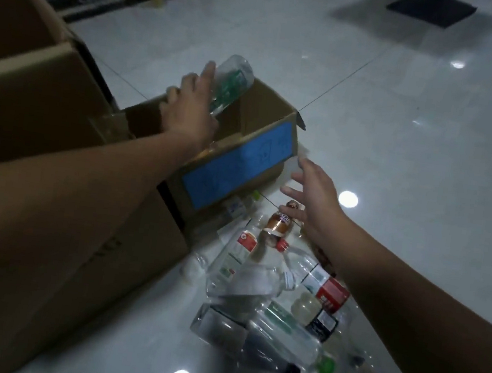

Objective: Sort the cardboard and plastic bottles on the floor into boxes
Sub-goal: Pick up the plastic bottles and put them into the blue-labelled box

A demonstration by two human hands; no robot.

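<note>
**Plastic bottles (257, 281): heap on floor (400, 144), beside boxes**

Large cardboard box (54, 161), far left; blue-labelled box (242, 154), open-topped, touching it; bottle heap just before both; green-labelled bottle (230, 90), tilted above the open box, against left hand (189, 110), grip blurred, cannot tell; right hand (314, 201), fingers spread, empty, over heap.

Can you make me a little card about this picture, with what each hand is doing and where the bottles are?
Left hand: against a clear green-label bottle above the blue-label box; blur hides whether it grips
Right hand: open, fingers spread, over the bottle pile
Bottle pile: on the white floor, beside the box
Big box: left of the blue-label box
</note>
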